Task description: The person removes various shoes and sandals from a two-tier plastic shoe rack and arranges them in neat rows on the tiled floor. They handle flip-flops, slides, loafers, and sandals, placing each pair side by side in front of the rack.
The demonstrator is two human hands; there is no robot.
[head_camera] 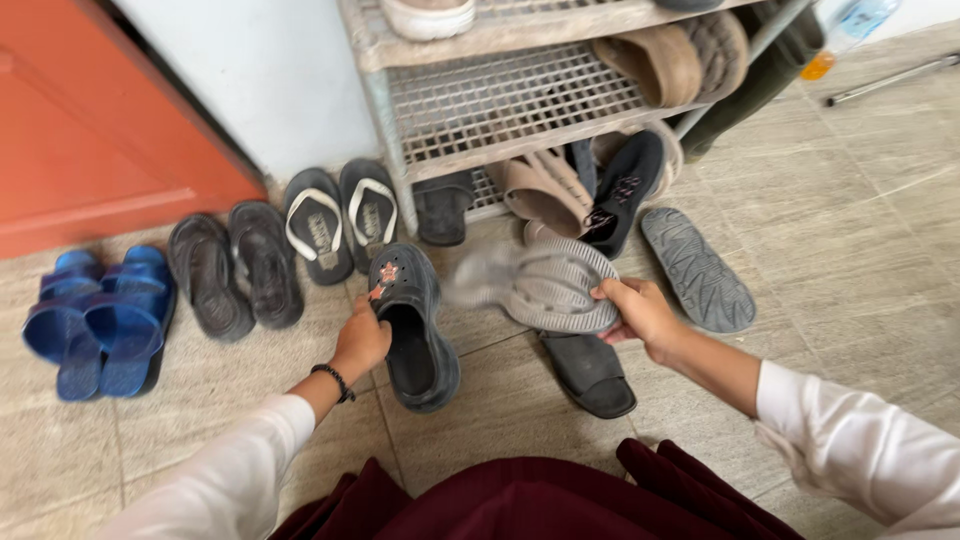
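While the tiled floor (860,240) spreads across the whole view, an orange door (90,120) fills the upper left and a grey wire shoe rack (500,100) stands against the white wall at the top. On the rack's upper shelf lie a pale shoe (430,15) and a pair of brown slippers (670,55); under its lowest shelf, tan sandals (540,190) and a black slipper (625,190) poke out onto the floor.

Along the floor to the left sits a row of footwear: 2 blue sandals (95,320) farthest left, then 2 dark grey slides (235,265), then 2 black flip-flops with white straps (340,215), then 1 black slide (442,205) half under the rack. To the right, a grey sole (697,268) lies upside down, well apart from the rest.

At the centre, the left hand (360,340), with a black band at the wrist and a white sleeve behind it, has its fingers curled closed over the side rim of a black clog (415,330) that stands on the floor, toe pointing toward the rack, a small orange charm on its upper. The right hand (640,315) has its fingers wrapped around the edge of a grey ribbed slide (545,285), holding it raised off the floor and blurred, just right of the clog. Beneath that hand, another black slide (590,370) rests on the floor. Dark red cloth (530,500) covers the bottom edge.
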